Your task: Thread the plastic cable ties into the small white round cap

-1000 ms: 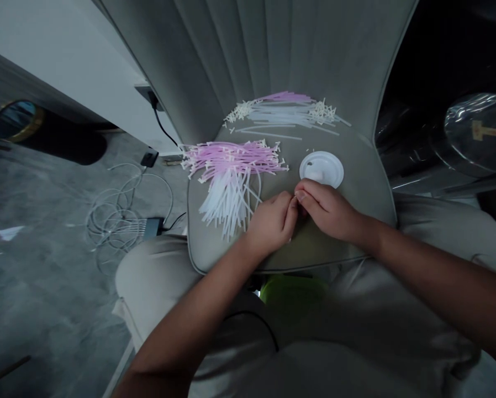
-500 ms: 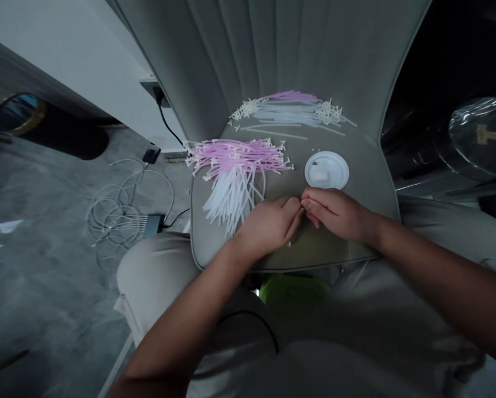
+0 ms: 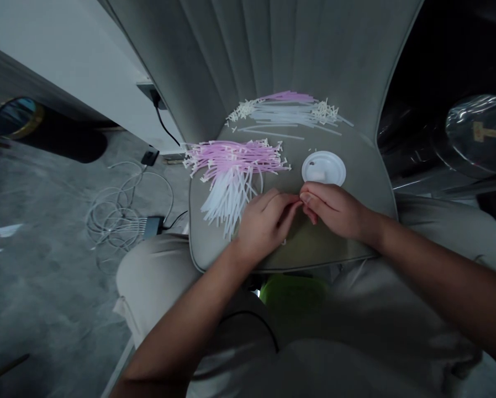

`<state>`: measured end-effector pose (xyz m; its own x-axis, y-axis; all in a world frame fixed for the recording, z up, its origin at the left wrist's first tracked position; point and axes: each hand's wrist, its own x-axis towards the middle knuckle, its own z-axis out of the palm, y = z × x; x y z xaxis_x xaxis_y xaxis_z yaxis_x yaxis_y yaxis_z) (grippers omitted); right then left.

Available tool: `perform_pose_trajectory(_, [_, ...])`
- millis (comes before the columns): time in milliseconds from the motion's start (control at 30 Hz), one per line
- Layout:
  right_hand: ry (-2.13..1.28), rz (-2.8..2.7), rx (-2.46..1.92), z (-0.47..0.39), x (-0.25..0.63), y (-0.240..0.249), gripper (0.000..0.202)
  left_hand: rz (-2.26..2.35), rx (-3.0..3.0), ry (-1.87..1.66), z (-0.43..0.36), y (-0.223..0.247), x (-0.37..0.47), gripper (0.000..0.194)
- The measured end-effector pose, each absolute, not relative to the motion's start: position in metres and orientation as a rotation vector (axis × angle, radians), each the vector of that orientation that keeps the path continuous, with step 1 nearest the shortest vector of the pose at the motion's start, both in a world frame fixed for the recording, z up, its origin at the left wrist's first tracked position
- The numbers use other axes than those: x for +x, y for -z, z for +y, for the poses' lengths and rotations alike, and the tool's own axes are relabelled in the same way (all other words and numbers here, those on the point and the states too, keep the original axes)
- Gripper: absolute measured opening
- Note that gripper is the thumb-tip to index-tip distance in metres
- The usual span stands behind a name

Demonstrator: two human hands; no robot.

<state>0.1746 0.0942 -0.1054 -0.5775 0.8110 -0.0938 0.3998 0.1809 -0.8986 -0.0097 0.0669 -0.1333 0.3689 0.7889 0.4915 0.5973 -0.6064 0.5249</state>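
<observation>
Over the front of a grey chair seat (image 3: pixel 347 235), my left hand (image 3: pixel 267 224) and my right hand (image 3: pixel 334 210) meet with their fingertips pinched together. Whatever they hold between them is hidden by the fingers. A pile of thin pink tubes with small white ends (image 3: pixel 235 155) lies beyond my left hand, and loose white tubes (image 3: pixel 227 202) fan out from it toward me. Just past my right hand is a shallow white dish (image 3: pixel 334 166) with a small white lump in it. A small pale bit shows below my left hand.
Along the seat's back lie white tubes (image 3: pixel 276 113), a few pink tubes (image 3: pixel 289 96) and small white connectors (image 3: pixel 326 110). Coiled cables (image 3: pixel 111 213) and a grey box (image 3: pixel 153 226) are on the floor at left. A green object (image 3: pixel 293 293) shows below the seat.
My left hand's fingers have stretched out a little toward my right fingertips, still pinched. The whole view has shifted slightly; the piles and dish look unchanged.
</observation>
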Motion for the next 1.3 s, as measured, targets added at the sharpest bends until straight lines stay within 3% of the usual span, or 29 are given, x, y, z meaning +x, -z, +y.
perform_pose_trajectory(533, [-1.339, -2.073, -1.089, 0.092, 0.175, 0.101, 0.031, 1.260, 2.247, -1.212, 0.066, 0.133, -0.005, 0.001])
perform_pose_trajectory(1300, [-1.694, -1.389, -1.138, 0.095, 0.167, 0.110, 0.035, 1.239, 1.656, -1.333, 0.069, 0.139, 0.004, 0.006])
